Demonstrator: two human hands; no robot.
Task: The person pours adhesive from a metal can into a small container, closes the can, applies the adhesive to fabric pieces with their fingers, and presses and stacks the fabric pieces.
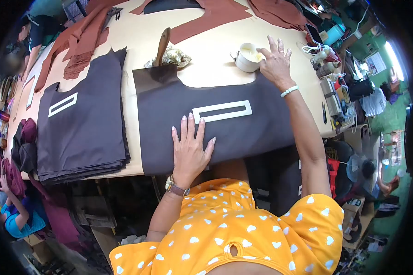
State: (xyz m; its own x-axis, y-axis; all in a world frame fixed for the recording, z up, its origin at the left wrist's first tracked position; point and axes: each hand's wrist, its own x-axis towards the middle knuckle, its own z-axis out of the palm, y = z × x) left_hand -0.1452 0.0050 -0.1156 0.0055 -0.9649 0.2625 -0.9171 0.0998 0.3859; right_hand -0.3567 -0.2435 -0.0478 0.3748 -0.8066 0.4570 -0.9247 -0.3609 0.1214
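Note:
Flat on a dark fabric panel (165,119) lies my left hand (189,146), fingers spread. Its fingertips are at the lower left edge of a white rectangular frame (222,110) with a long slot, which rests on the panel. My right hand (276,66) is at the right rim of a small white pot (247,62) holding something pale yellow. Thumb and index finger are drawn together at the rim, around a pale yellowish bit too small to name. The other fingers of that hand are raised.
A stack of dark panels (85,133) with another white slotted frame (63,105) lies left. A wooden-handled tool (162,48) stands in a pale crumpled lump (175,57). Brown fabric pieces (211,20) lie at the back. Bottles and cables crowd the right edge. Other people are nearby.

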